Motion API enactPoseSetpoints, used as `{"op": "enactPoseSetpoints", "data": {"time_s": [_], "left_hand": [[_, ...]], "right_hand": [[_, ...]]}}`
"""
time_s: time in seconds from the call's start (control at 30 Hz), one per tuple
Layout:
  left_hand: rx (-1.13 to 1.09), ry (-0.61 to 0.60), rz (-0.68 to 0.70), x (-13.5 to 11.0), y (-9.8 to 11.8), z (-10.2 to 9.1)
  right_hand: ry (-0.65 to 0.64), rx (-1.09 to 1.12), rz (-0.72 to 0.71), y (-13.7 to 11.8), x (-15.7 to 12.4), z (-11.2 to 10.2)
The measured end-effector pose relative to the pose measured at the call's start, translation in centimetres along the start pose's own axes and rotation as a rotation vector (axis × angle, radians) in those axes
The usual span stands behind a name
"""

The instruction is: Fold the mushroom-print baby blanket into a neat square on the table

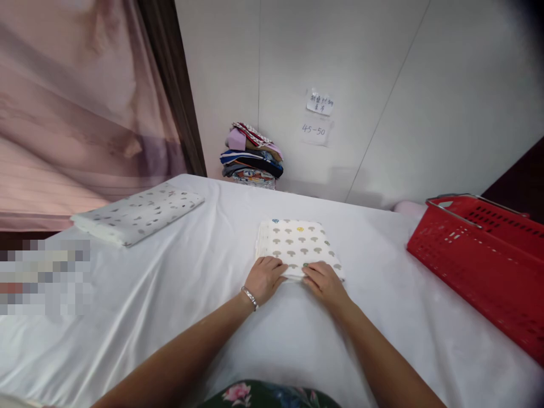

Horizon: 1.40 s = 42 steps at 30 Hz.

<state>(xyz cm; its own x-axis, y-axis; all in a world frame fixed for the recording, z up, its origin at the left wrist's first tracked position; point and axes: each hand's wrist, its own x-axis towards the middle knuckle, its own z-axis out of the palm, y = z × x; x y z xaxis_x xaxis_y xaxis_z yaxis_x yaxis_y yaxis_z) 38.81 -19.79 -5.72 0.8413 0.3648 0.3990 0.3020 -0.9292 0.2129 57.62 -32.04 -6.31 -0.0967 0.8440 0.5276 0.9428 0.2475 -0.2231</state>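
A folded white cloth (302,241) with grey mushroom prints and a few coloured marks lies flat in the middle of the bed-like white surface. My left hand (264,277) holds its near left edge, fingers curled over the top and thumb along the front. At the near right edge my right hand (326,284) grips the same cloth, its fingertips on the print and its thumb low at the fold. A silver bracelet (250,298) circles my left wrist. The undersides of both hands are hidden.
To the left lies a larger folded cloth (144,212) with grey specks. A red plastic basket (476,266) with metal handles stands at right. Behind the white sheet (178,294), a pile of folded fabrics (251,156) rises by the wall. A pink curtain (85,102) hangs left.
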Motion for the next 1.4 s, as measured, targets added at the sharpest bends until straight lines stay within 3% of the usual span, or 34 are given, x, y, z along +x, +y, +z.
{"op": "enactPoseSetpoints", "data": {"time_s": [0.47,0.63,0.93,1.1,1.23,1.33,1.4], "left_hand": [[-0.001,0.054,-0.024,-0.6,0.5,0.0],[0.05,0.031,-0.033,-0.5,0.3,0.6],[0.095,0.034,0.005,-0.5,-0.5,1.8],[0.05,0.018,-0.015,-0.9,0.3,0.8],[-0.118,0.064,-0.012,-1.3,0.2,-0.5],[-0.263,0.146,-0.133,-0.8,-1.5,-1.3],[-0.325,0.168,-0.349,0.3,-3.2,-1.8]], "right_hand": [[0.053,0.015,0.036,0.4,-0.4,0.8],[0.004,-0.016,0.029,0.7,-0.7,0.7],[0.087,-0.067,-0.007,0.3,-0.7,1.5],[0.056,-0.064,-0.013,0.5,-0.9,1.7],[0.018,-0.05,-0.004,0.6,-1.1,1.4],[0.009,-0.019,0.048,0.1,-0.8,0.8],[0.017,-0.005,0.098,-0.5,-0.2,0.4]]}}
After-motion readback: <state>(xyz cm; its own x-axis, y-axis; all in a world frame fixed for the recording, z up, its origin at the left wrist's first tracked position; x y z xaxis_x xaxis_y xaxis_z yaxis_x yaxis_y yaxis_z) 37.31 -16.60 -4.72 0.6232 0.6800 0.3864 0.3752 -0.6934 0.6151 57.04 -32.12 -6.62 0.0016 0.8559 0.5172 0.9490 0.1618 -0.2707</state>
